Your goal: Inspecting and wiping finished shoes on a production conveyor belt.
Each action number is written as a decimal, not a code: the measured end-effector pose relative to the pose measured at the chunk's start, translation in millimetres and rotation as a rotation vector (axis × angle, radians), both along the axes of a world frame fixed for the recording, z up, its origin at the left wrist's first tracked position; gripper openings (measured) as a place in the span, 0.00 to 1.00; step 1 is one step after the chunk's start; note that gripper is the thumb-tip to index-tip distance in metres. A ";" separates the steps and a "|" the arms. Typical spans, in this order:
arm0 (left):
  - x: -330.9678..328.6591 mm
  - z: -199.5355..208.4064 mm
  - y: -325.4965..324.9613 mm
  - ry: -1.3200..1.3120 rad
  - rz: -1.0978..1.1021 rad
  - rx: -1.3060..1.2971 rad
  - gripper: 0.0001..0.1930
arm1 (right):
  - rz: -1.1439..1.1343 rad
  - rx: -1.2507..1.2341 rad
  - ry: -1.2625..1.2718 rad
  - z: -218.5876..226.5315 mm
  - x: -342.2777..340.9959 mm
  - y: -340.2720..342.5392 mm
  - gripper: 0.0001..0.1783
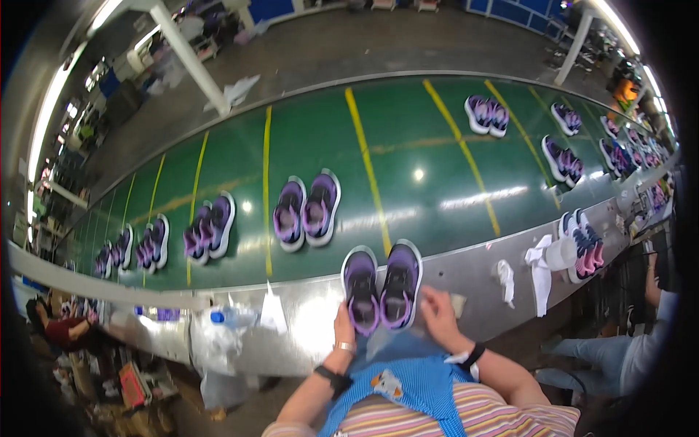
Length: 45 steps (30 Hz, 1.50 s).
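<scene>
A pair of purple and black sneakers with white soles lies in front of me, toes pointing away, across the metal ledge and the near edge of the green belt. My left hand (pixel 345 329) grips the outer side of the left sneaker (pixel 360 286) near its heel; part of its fingers is hidden. To the right of the right sneaker (pixel 400 285), my right hand (pixel 441 317) is open, its fingers slightly bent and apart, a small gap from the sole. Just beyond, another purple pair (pixel 317 210) sits on the belt.
More sneaker pairs (pixel 210 227) stand along the green belt (pixel 393 167), which has yellow cross lines. On the metal ledge (pixel 473 273) lie white cloth pieces (pixel 539 273), a white cup (pixel 561 254) and pink-and-navy shoes (pixel 580 246). A person (pixel 619 357) is at the right.
</scene>
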<state>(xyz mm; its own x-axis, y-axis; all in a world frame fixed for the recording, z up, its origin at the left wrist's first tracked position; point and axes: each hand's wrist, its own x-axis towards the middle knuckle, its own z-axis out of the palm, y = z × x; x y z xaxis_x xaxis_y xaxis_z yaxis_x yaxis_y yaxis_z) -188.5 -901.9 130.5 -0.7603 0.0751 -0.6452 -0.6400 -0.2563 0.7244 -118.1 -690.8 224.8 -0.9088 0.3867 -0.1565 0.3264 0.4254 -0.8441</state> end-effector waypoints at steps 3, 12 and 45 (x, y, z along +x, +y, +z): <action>17.6 4.1 -3.5 0.062 -0.080 -0.154 0.25 | 0.566 0.169 0.162 26.9 3.4 -10.0 0.21; -31.1 21.8 -15.4 0.116 -0.455 -0.286 0.21 | 0.970 0.528 0.168 25.3 -74.3 13.0 0.09; -2.2 77.1 -54.6 0.593 -0.405 -0.825 0.29 | 0.130 -0.215 -0.148 -23.0 -6.6 -58.9 0.44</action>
<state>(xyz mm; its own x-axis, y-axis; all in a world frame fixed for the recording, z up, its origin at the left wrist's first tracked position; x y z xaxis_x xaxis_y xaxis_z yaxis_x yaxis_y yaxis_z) -190.7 -956.5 207.6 -0.9832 0.1026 -0.1509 -0.0597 0.6005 0.7974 -124.7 -749.7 201.7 -0.9101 0.2119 -0.3562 0.4065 0.2887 -0.8668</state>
